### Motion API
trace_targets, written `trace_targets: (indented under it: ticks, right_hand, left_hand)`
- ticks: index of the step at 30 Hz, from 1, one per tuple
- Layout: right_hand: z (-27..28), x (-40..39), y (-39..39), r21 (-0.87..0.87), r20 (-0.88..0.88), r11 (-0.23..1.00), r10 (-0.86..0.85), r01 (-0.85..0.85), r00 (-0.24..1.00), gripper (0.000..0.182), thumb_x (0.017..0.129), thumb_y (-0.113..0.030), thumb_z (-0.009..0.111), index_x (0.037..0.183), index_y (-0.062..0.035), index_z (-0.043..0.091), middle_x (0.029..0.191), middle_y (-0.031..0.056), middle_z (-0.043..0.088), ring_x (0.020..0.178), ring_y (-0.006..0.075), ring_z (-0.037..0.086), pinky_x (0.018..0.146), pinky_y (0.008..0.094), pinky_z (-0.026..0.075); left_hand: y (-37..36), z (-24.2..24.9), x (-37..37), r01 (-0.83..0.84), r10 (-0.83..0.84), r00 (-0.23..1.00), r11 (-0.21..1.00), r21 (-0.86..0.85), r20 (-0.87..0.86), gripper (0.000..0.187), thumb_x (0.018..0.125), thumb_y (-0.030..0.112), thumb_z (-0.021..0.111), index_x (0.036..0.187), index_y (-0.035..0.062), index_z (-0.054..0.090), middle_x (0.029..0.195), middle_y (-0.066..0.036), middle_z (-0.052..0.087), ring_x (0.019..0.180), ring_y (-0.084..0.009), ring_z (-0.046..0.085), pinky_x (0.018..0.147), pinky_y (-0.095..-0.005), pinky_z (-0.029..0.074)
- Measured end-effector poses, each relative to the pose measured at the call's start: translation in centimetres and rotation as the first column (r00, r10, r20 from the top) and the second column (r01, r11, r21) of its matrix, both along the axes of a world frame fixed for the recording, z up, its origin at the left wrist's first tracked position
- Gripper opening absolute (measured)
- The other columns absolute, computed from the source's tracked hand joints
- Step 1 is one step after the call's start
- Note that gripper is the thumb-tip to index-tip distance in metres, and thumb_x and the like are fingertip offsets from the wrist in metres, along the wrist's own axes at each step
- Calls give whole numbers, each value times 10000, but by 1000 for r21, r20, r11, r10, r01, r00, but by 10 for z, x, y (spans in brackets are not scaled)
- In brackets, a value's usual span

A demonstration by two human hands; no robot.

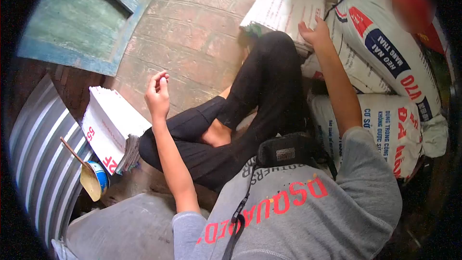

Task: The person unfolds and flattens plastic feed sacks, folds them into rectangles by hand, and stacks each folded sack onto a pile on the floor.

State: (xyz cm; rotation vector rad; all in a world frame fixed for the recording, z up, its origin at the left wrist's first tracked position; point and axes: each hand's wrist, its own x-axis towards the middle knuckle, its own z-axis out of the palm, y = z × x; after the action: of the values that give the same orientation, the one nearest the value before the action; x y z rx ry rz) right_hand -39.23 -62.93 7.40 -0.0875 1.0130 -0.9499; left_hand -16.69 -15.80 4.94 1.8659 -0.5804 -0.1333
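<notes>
My right hand (315, 33) reaches over the right edge of a stack of flat white printed bags or sheets (284, 7), thumb and finger apart. The stack lies on the brick floor beyond my raised knee, with red lettering on its top. In front of my other knee, my left hand (158, 94) hangs in the air, its fingers curled in towards the thumb and nothing visible in them. Beside that knee stands a second white stack (113, 127), marked with red characters, its many layers showing at the edge.
Full white feed sacks (394, 43) lean at the right, with another printed sack (370, 130) by my right arm. A corrugated metal sheet (41, 159) and a blue-and-white wooden-handled object (95, 180) are at the left. A blue-green door panel (72, 29) stands at upper left.
</notes>
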Motion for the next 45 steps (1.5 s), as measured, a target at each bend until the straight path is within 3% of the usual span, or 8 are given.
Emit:
trace_targets:
  ticks: [3,14,19,27,36,38,41,45]
  right_hand:
    - [23,-2,26,-73,-113,980,175,-184,978,436,954,-265,508,1351,-96,441,1398,148,413,1274,327,373,937,517,421]
    - [4,3,26,160,-338,987,28,28,941,437,964,-275,420,1367,-111,461,1411,85,466,1264,276,425,982,476,378]
    - [39,11,62,-151,-91,983,92,-105,992,461,958,-306,375,1341,-91,513,1299,90,577,1199,256,538,1028,467,385]
    - [50,14,62,-234,68,955,203,-182,977,443,954,-324,414,1280,-71,575,1240,105,625,1123,271,599,981,437,442]
    - [62,32,37,-275,-295,960,-139,55,945,401,941,-334,510,1194,-55,648,1188,122,657,1054,278,640,925,400,490]
    - [65,44,27,-501,-467,865,-291,20,835,393,938,-336,532,1175,-52,664,1176,126,664,1039,279,650,913,392,501]
    - [60,82,21,-907,-420,328,-649,-265,635,250,841,-231,679,979,-28,722,1190,125,653,932,226,660,823,324,502]
    - [53,160,76,-734,-222,-307,-734,-606,641,180,802,-254,683,882,-93,678,1217,85,594,1158,323,478,981,490,312]
  left_hand:
    - [-3,4,0,1,-1,1000,999,38,-7,201,956,90,539,1104,20,657,998,-84,701,924,-145,668,817,-270,521]
    - [-5,7,0,19,-20,1000,997,75,4,204,954,96,542,1107,22,656,1007,-88,698,940,-153,667,814,-280,521]
    - [-5,8,-1,17,-19,1000,996,89,19,213,951,93,537,1112,18,654,1011,-93,701,929,-155,669,804,-282,521]
    - [-5,9,-2,39,-40,999,997,62,29,211,947,111,545,1104,28,659,1000,-97,705,910,-168,674,791,-287,520]
    - [-4,10,-1,34,-41,996,995,89,78,200,941,106,550,1085,29,666,993,-105,706,903,-183,679,785,-297,525]
    - [-6,12,-2,37,-44,996,995,95,74,201,940,105,552,1087,28,666,994,-106,705,905,-184,680,782,-296,528]
    - [-10,15,-4,36,-43,993,997,71,110,202,939,117,559,1081,25,668,980,-107,706,895,-184,683,773,-293,534]
    - [-19,18,-6,42,-34,984,998,-40,177,321,900,190,647,1173,25,612,1125,-119,646,981,-207,646,822,-323,519]
